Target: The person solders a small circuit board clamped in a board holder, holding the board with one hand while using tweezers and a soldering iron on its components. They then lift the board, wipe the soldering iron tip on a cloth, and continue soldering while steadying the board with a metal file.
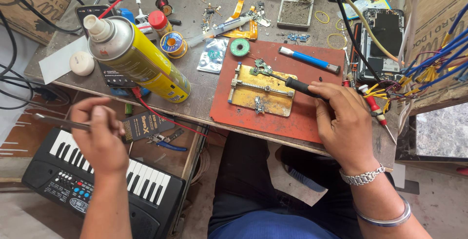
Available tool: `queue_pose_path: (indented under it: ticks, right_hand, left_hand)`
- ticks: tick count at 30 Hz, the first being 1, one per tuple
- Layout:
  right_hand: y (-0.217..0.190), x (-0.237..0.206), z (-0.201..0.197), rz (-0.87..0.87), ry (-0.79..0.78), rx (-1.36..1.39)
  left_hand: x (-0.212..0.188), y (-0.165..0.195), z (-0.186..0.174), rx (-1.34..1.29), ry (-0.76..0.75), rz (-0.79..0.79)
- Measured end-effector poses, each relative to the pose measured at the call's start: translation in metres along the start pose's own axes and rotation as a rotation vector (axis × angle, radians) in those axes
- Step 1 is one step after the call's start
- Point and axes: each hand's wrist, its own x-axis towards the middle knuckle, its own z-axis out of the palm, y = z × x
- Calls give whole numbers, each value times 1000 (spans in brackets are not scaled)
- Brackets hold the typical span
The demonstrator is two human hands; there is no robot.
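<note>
Bright, even daylight fills the view, giving soft, short shadows under the tools on the bench (204, 97) and a white glare along the shoulder of the yellow spray can (139, 58). Focus is sharp across the red mat (312, 117), while the can's near top looms large and slightly soft. Wide-lens distortion bends the edges, so the cables at right and the keyboard (97, 180) at lower left curve outward.
</note>
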Motion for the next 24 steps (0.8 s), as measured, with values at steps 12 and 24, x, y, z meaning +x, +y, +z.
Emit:
queue_pose_path:
  ticks: [12, 24]
  right_hand:
    - [-1, -5, -7, -143, 37, -16]
    - [7, -37, -95, 116, 368, 231]
  left_hand:
    - [-60, 12, 71, 58, -323, -146]
    - [-57, 40, 135, 132, -593, -84]
